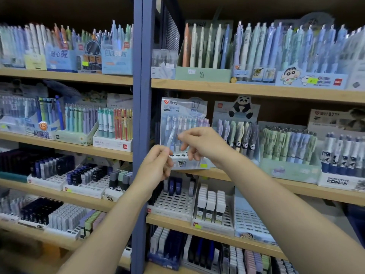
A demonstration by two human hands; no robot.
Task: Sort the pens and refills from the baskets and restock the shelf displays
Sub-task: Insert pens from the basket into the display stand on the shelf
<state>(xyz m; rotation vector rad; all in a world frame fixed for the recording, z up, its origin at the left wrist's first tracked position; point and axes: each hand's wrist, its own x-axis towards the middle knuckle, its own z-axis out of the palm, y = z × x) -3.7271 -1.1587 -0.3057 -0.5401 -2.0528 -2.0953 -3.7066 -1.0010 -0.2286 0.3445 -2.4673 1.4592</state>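
Observation:
A pale blue display box of 0.7 mm mechanical pencils stands on the second shelf, just right of the blue upright post. Its front holes are partly vacant. My right hand pinches a wrapped pencil by its clear sleeve in front of the box, tip pointing down toward the holes. My left hand is curled at the lower left corner of the box, thumb and fingers on its front edge. No basket is in view.
A blue metal post divides two shelf bays. A panda pen display and green pen box sit right of the pencil box. Lead refill trays fill the shelf below. Wooden shelf edges run above and below.

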